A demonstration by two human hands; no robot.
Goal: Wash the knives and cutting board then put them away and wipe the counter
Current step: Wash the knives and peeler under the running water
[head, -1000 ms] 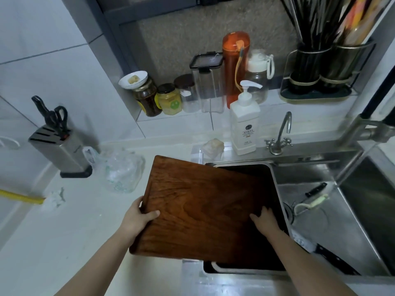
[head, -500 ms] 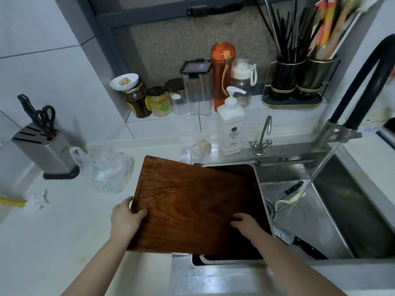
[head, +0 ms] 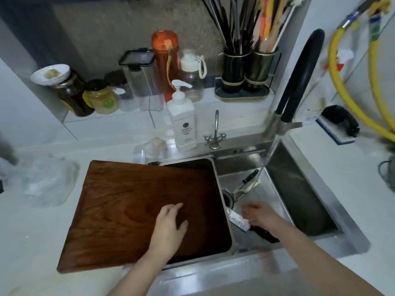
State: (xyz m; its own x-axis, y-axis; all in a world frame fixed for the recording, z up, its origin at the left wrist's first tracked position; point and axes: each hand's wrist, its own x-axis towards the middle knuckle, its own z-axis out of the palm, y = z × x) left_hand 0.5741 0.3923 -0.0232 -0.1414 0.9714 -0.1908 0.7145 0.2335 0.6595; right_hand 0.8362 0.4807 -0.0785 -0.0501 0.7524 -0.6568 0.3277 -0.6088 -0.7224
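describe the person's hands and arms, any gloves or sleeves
Both are bare. The left hand and right hand wear no gloves, and no rings, watch or bands show. Both forearms are uncovered as far as the frame's lower edge, with no sleeve in view. The right hand is slightly blurred.

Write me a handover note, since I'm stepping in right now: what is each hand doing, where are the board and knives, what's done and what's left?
Left hand: open, flat on the cutting board.
Right hand: down in the sink at the large knife; grip unclear from blur.
Board lies across the counter and the left basin.
Small knife lies further back in the sink, where the water lands; the faucet is running.
Done: nothing visibly washed or put away.
Left: wash both knives and the board, store them, wipe the counter.
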